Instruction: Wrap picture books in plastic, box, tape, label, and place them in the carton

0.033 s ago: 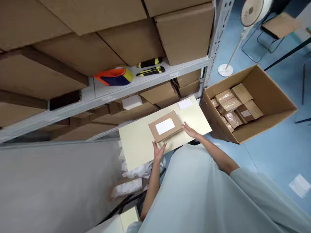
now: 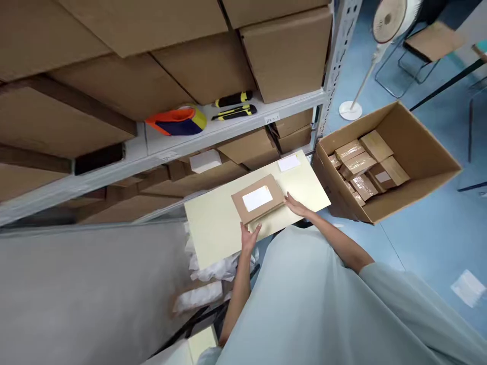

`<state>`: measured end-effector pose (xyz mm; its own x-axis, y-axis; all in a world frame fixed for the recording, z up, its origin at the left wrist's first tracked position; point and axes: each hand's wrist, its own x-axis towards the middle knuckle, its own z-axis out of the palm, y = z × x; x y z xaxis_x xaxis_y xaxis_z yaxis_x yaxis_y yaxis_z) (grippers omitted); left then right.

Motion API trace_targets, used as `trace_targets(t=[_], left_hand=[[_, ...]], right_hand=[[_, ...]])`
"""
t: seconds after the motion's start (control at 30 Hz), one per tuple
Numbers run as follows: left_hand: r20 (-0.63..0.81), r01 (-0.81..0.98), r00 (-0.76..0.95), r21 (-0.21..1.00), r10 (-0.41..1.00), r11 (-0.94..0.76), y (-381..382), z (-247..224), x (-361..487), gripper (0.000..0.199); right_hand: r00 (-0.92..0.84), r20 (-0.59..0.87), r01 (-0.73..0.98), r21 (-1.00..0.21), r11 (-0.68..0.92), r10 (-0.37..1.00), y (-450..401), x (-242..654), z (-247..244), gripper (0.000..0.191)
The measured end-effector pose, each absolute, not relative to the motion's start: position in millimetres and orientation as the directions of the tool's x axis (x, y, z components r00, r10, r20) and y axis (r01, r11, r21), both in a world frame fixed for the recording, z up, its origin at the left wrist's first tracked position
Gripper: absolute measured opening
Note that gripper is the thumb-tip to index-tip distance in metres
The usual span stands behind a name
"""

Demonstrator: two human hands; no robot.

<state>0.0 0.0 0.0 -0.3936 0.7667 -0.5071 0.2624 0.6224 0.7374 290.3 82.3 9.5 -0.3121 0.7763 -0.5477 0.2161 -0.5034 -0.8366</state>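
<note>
A flat brown cardboard box (image 2: 249, 210) with a white label (image 2: 257, 198) rests over a cream-coloured board (image 2: 213, 223). At its lower left corner, my left hand (image 2: 250, 236) grips the edge with thumb and fingers apart. My right hand (image 2: 297, 206) holds the box's right side, fingers along the edge. Between them the two hands steady the box; its underside is hidden. A white slip of paper (image 2: 288, 162) lies near the board's upper edge.
A large open carton (image 2: 422, 147) with several small taped boxes stands at right. Shelving (image 2: 228, 121) ahead carries cartons, two box cutters (image 2: 234, 112) and an orange-and-blue tape dispenser (image 2: 175, 121). A fan (image 2: 352, 110) stands beyond. Crumpled white wrapping (image 2: 213, 271) sits below the board.
</note>
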Motion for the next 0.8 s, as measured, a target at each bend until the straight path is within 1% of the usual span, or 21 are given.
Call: trace_targets(t=[0.07, 0.13, 0.17, 0.23, 0.3, 0.37, 0.4, 0.5, 0.6, 0.7, 0.8], left_hand=[[-0.518, 0.247, -0.386, 0.739, 0.763, 0.627, 1.6, 5.3, -0.8, 0.118], [-0.499, 0.239, -0.375, 0.763, 0.782, 0.601, 2.9, 14.7, 1.3, 0.114], [-0.472, 0.239, -0.364, 0.786, 0.803, 0.571, 3.7, 20.8, 4.0, 0.109], [-0.383, 0.249, -0.323, 0.848, 0.865, 0.468, 5.7, 34.0, 12.8, 0.092], [-0.305, 0.248, -0.261, 0.896, 0.916, 0.369, 7.9, 45.4, 25.2, 0.068], [-0.304, 0.232, -0.212, 0.907, 0.929, 0.35, 8.1, 52.8, 38.6, 0.054], [-0.323, 0.229, -0.192, 0.903, 0.927, 0.363, 6.6, 54.8, 44.9, 0.05], [-0.374, 0.254, -0.123, 0.883, 0.919, 0.394, -4.4, 54.9, 59.3, 0.046], [-0.388, 0.271, -0.063, 0.88, 0.92, 0.39, -17.4, 49.8, 65.7, 0.048], [-0.406, 0.284, -0.061, 0.868, 0.912, 0.406, -24.5, 46.4, 68.6, 0.052], [-0.393, 0.328, -0.072, 0.858, 0.917, 0.394, -23.9, 48.6, 72.1, 0.054]], right_hand=[[-0.256, -0.526, 0.19, -0.85, -0.491, 0.811, 80.1, 286.1, 15.8, 0.128], [-0.188, -0.476, 0.168, -0.877, -0.449, 0.859, 77.3, 289.5, 25.5, 0.123], [-0.15, -0.438, 0.163, -0.895, -0.415, 0.886, 75.3, 294.2, 31.6, 0.12], [-0.066, -0.345, 0.189, -0.926, -0.328, 0.936, 69.9, 308.4, 45.0, 0.109], [0.01, -0.26, 0.25, -0.934, -0.254, 0.966, 62.0, 325.9, 57.5, 0.1], [0.074, -0.211, 0.305, -0.926, -0.224, 0.975, 50.3, 343.1, 66.3, 0.094], [0.105, -0.204, 0.325, -0.918, -0.227, 0.973, 42.5, 350.7, 68.9, 0.093], [0.195, -0.218, 0.347, -0.896, -0.275, 0.956, 12.7, 365.0, 69.2, 0.089], [0.272, -0.246, 0.343, -0.879, -0.332, 0.93, -16.9, 366.3, 62.8, 0.081], [0.325, -0.26, 0.351, -0.86, -0.371, 0.909, -35.1, 362.7, 58.4, 0.071], [0.318, -0.259, 0.36, -0.857, -0.369, 0.912, -40.4, 362.1, 61.1, 0.065]])
